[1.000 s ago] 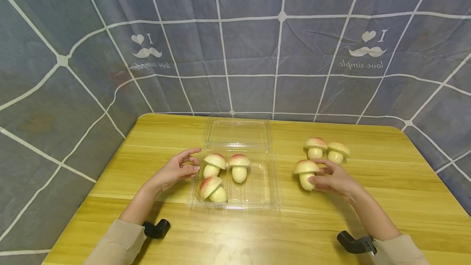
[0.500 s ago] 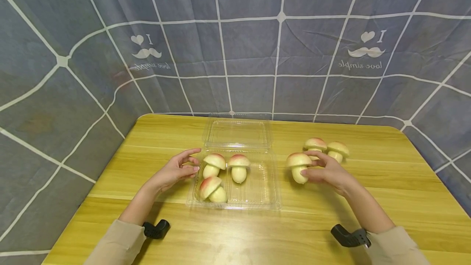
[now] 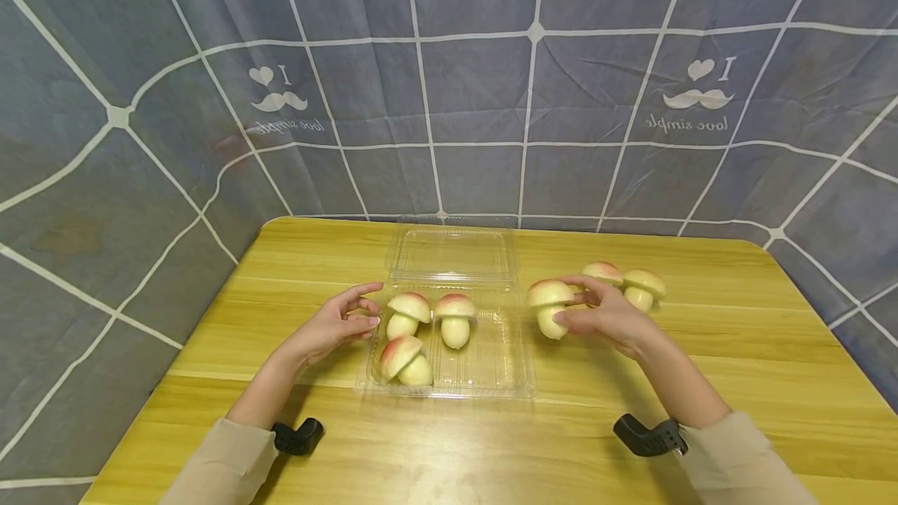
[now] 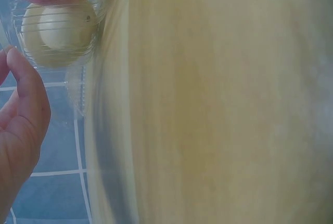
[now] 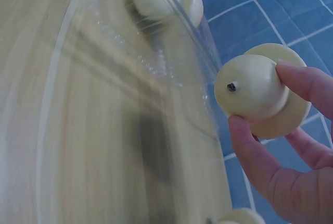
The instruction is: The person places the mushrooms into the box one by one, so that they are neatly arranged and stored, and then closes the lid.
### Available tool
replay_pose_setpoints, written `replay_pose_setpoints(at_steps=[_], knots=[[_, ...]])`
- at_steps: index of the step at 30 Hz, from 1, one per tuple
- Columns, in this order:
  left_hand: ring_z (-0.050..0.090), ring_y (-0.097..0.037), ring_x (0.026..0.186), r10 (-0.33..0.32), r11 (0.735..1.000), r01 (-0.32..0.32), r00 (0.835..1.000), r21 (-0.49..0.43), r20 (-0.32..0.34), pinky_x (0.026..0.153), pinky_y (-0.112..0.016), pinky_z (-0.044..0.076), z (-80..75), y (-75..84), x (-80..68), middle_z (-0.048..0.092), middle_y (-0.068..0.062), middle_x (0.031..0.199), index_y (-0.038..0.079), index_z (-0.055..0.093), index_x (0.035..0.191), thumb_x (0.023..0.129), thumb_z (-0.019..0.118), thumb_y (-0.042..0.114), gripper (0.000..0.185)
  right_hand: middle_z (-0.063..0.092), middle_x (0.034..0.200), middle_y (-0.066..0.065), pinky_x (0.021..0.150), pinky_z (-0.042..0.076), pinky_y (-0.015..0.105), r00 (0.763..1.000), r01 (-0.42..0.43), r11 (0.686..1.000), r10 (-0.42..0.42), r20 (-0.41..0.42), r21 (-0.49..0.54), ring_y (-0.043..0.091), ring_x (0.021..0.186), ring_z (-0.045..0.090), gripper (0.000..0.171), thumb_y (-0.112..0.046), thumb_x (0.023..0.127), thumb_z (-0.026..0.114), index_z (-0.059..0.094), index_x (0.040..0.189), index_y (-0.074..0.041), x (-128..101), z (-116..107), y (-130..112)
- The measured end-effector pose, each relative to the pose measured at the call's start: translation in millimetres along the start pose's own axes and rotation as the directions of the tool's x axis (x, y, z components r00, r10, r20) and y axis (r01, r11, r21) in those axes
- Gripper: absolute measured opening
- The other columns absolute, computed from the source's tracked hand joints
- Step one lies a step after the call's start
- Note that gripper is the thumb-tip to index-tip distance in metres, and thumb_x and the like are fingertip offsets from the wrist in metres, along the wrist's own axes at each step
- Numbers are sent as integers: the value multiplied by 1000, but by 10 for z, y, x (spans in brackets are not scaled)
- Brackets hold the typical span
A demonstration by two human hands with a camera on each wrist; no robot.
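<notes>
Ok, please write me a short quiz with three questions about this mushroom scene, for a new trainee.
1. How many toy mushrooms lie inside the clear tray?
2. True or false: the right hand holds a toy mushroom above the table.
3. What does the left hand do? A) rests at the tray's left edge B) grips a mushroom C) closes the lid

Key: 1. three; 2. true; 3. A

Left hand (image 3: 337, 326) centre-left of frame, fingers loosely curled, holding nothing. Right hand (image 3: 603, 318) centre-right, raised, fingers pinching.
</notes>
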State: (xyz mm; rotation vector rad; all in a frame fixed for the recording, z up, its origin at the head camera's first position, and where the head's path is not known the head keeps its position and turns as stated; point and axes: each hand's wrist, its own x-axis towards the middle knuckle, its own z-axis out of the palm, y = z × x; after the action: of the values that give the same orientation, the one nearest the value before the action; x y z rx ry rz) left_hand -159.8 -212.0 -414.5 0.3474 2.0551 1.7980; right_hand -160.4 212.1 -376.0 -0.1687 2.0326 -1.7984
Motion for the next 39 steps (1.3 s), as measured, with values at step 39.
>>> replay_pose_setpoints(at_steps=[39], knots=[[55, -11, 77, -1, 1000, 1, 1000, -7, -5, 68, -22, 50, -1, -14, 9, 45, -10, 106, 2, 26, 145, 90, 58, 2, 64, 40, 119, 26, 74, 54, 41, 998, -38, 984, 27, -62, -177, 22, 77, 58, 66, -3, 74, 75, 44, 133, 0, 371, 638, -268]])
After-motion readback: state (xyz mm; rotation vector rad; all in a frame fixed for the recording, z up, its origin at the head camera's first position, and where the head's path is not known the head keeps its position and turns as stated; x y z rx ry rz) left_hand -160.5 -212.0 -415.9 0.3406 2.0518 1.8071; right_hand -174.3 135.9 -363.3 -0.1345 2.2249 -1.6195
